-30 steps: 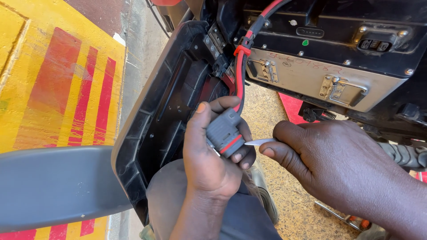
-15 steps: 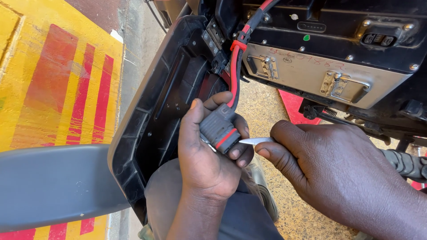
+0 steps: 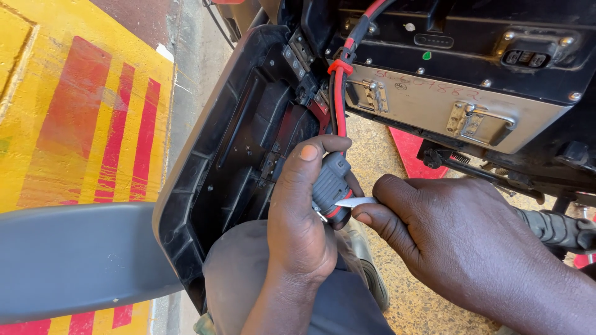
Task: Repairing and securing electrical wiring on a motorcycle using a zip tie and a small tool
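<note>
My left hand (image 3: 298, 217) grips a grey plug connector (image 3: 330, 183) with a red ring at its end. A red and a black cable (image 3: 338, 93) run up from it to a grey metal battery box (image 3: 447, 105). My right hand (image 3: 459, 239) pinches a thin white pointed strip (image 3: 355, 201), and its tip touches the connector's red-ringed end. Both hands hover above my knee (image 3: 248, 273) in grey trousers.
A black plastic body panel (image 3: 217, 161) stands open on the left of the hands. A grey seat or cover (image 3: 74, 260) fills the lower left. The floor shows yellow and red painted stripes (image 3: 81, 111) and speckled concrete (image 3: 428, 304). A metal latch (image 3: 472, 121) sits on the box.
The view has shifted slightly and both hands sit a little lower in the picture. My right hand has brought the white strip closer, its tip now against the connector's end.
</note>
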